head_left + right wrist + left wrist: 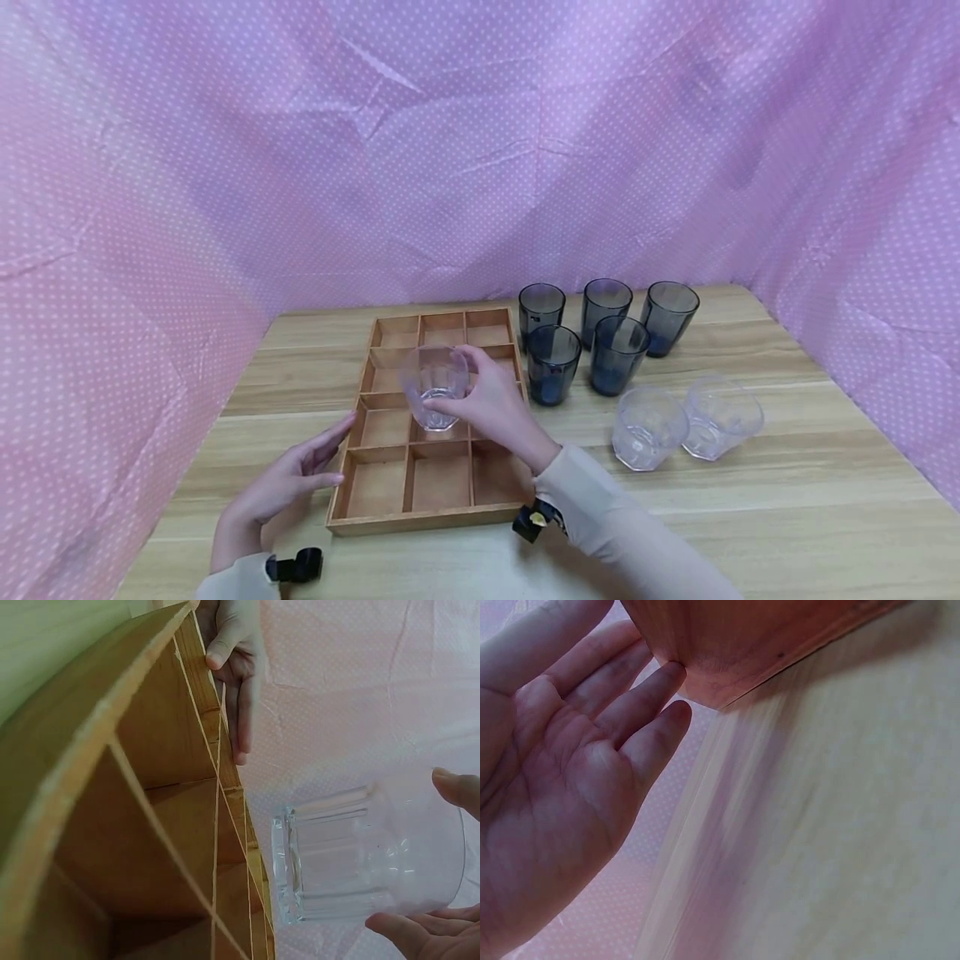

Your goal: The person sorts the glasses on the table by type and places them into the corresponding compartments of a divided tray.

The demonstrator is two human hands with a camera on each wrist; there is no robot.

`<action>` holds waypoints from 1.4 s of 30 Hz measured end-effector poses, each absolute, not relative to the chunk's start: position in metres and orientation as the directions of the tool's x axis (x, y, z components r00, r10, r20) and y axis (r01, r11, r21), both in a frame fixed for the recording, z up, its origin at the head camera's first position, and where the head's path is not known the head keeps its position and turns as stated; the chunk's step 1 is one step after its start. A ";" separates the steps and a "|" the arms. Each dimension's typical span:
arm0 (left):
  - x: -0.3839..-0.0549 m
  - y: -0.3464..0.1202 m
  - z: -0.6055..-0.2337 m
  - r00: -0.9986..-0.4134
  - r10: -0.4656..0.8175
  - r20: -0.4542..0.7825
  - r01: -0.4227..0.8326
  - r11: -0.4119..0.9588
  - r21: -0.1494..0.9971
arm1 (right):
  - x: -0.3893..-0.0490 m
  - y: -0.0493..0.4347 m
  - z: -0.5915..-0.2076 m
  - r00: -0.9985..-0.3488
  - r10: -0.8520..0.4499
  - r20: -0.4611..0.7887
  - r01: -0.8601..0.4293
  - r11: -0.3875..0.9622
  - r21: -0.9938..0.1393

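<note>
My right hand (491, 402) grips a clear glass (435, 387) by its side, thumb toward me and fingers behind. The glass is upright above the middle of a wooden divided tray (420, 522). In the right wrist view the base of the clear glass (289, 866) hangs over the compartments, fingers around its upper part. My left hand (288, 475) rests with its fingers extended against the tray's left side. From the left wrist, the fingertips of my left hand (570, 757) touch the outer wall of the tray (727, 660).
Several dark grey glasses (552, 367) stand upright just right of the tray. Nearer me on the right are two more clear glasses, one upright (647, 433) and one beside it (720, 421). A pink dotted cloth (480, 167) hangs behind and around the wooden table (825, 500).
</note>
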State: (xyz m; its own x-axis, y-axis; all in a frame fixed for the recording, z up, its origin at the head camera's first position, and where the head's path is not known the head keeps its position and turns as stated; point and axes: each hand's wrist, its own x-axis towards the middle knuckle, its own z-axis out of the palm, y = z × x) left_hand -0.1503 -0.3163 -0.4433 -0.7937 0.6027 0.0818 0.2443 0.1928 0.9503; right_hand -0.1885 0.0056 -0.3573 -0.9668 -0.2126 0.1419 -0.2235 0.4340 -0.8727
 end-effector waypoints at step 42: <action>-0.152 -0.319 -0.444 -0.785 0.609 0.112 0.260 0.161 0.952 | -0.250 -0.082 -0.369 -0.973 -0.169 0.159 -0.220 0.457 -0.862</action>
State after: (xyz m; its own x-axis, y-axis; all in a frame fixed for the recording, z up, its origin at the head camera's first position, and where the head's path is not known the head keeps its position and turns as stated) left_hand -0.1518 -0.3187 -0.4444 -0.7852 0.6091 0.1116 0.2600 0.1607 0.9522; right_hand -0.2502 -0.0817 -0.3688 -0.9728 -0.1687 0.1589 -0.2200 0.4570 -0.8618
